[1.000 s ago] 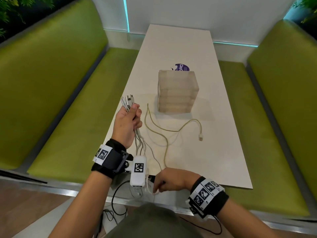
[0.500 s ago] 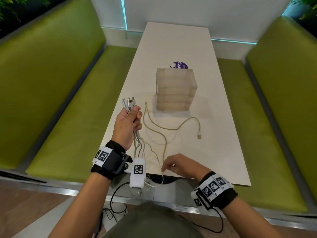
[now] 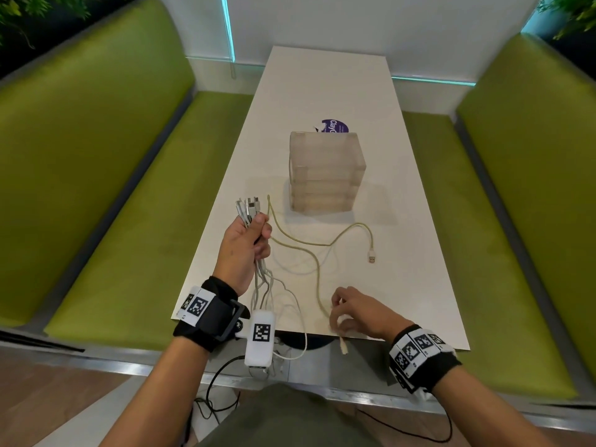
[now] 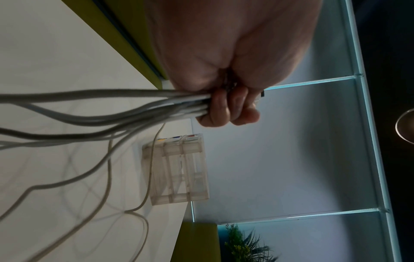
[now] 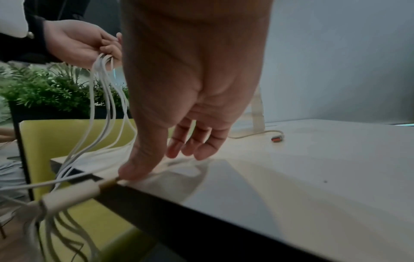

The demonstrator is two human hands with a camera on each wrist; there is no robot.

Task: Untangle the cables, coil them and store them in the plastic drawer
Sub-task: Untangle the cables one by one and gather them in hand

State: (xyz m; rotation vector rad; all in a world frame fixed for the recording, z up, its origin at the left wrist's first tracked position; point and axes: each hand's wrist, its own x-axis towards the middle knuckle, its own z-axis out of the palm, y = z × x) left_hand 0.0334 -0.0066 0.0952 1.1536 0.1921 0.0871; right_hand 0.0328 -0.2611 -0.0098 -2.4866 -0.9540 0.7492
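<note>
My left hand [image 3: 245,245] is raised in a fist around a bundle of white cables [image 3: 262,282], just left of the plastic drawer [image 3: 325,171]. My right hand [image 3: 356,312], fingers loosely spread, presses the yellowish cable [image 3: 317,269] at the table [image 3: 419,285] edge, nearer me than the drawer, whose contents I cannot make out.

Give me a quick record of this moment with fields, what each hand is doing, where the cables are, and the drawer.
left hand: left hand grips a bundle of white and grey cables, plugs sticking up, above the near left of the table
right hand: right hand at the near table edge, thumb pressing the yellowish braided cable
yellowish cable: lies looped on the white table; one plug lies on the table, the other end hangs over the near edge
drawer: translucent plastic drawer unit, all drawers closed, beyond the cables
</note>
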